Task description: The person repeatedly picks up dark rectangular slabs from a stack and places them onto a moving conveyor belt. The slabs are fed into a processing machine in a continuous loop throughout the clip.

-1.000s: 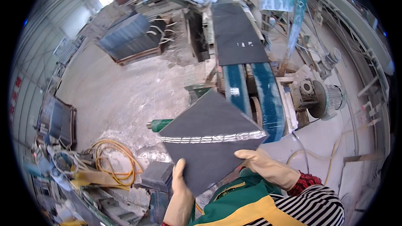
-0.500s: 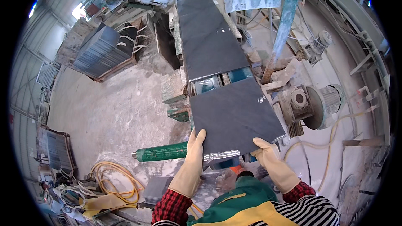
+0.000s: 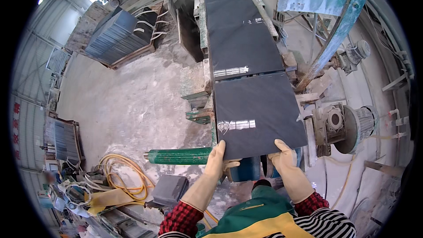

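Slab now flat on conveyor

You are looking at a long machine bed that is carrying two dark stone slabs end to end, the near slab lying flat just behind the far slab, their edges almost touching, while the dusty concrete floor is bearing a green roller.

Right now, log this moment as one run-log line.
left hand: holds near edge of dark stone slab | right hand: holds same edge | slab: flat on conveyor, behind another slab | green roller: left
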Motion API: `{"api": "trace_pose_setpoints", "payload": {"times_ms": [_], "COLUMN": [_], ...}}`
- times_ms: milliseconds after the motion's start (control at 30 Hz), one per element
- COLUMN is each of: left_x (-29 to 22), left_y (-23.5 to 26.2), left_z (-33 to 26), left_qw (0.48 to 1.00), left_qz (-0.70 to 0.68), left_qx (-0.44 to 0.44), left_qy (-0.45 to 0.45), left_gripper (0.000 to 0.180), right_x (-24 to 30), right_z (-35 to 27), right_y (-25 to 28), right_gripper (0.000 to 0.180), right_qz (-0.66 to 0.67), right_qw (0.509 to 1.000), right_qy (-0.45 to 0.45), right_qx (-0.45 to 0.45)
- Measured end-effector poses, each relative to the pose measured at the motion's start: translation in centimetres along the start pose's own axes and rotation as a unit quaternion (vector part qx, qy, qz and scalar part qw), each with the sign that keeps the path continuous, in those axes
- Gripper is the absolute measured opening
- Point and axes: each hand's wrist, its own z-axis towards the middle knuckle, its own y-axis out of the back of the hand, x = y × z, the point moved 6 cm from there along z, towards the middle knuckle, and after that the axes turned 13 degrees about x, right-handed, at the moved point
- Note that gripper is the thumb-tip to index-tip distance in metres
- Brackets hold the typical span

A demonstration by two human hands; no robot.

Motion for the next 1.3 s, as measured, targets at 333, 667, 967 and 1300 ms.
{"api": "trace_pose_setpoints", "payload": {"times_ms": [333,667,967,1300], "left_x": [-0.8,-4.6,-3.1,12.1], "left_y": [0.5,0.4,8.4,27.9], "left_z": [2.5,1.3,-6.2,-26.3], "left_qw": [0.995,0.905,0.823,0.934], "left_qz": [0.074,0.416,0.556,0.247], "left_qx": [0.029,-0.008,-0.099,-0.256], "left_qy": [-0.056,0.093,-0.064,-0.040], "left_gripper": [0.044,0.048,0.045,0.049], "right_x": [-0.5,1.8,-0.1,-16.2], "right_z": [2.1,1.5,-2.2,-5.3], "right_y": [0.7,2.9,-6.1,-8.1], "right_gripper": [0.038,0.057,0.047,0.043], "right_qz": [0.017,-0.142,-0.009,-0.128], "right_qw": [1.000,0.834,0.952,0.883], "right_qy": [-0.009,-0.515,-0.237,-0.339], "right_qx": [-0.018,0.138,0.194,0.299]}}
